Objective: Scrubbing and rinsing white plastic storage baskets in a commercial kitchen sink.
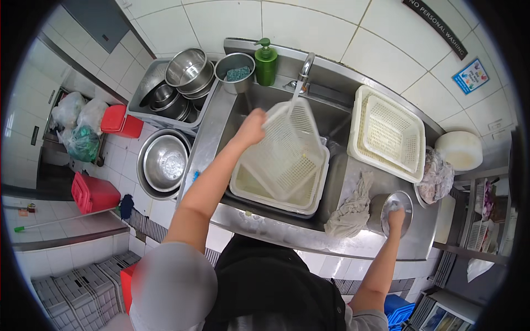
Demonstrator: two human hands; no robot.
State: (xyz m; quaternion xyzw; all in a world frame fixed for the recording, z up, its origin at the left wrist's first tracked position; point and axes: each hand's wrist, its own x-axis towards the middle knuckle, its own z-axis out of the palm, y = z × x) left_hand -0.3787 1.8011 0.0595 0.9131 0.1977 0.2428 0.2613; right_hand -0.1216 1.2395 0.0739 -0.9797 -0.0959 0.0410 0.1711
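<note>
My left hand (pixel 251 128) grips the upper left edge of a white perforated plastic basket (pixel 285 157), held tilted under the faucet (pixel 305 70), with water running into it. Below it, another white plastic basket (pixel 265 197) sits in the steel sink (pixel 337 182). At the right, my right hand (pixel 396 218) reaches into a steel pot (pixel 377 211); a pale, blurred thing is at its fingers, and I cannot tell what it is or whether it is held. A crumpled grey cloth (pixel 352 211) lies left of the pot.
Nested white baskets (pixel 351 136) lie right of the sink, near a bagged item (pixel 437 173). A green pump bottle (pixel 266 66) and a steel pot with a scouring pad (pixel 238 73) stand behind. At left are a grey crate of pots (pixel 165 120) and steel bowls (pixel 165 163).
</note>
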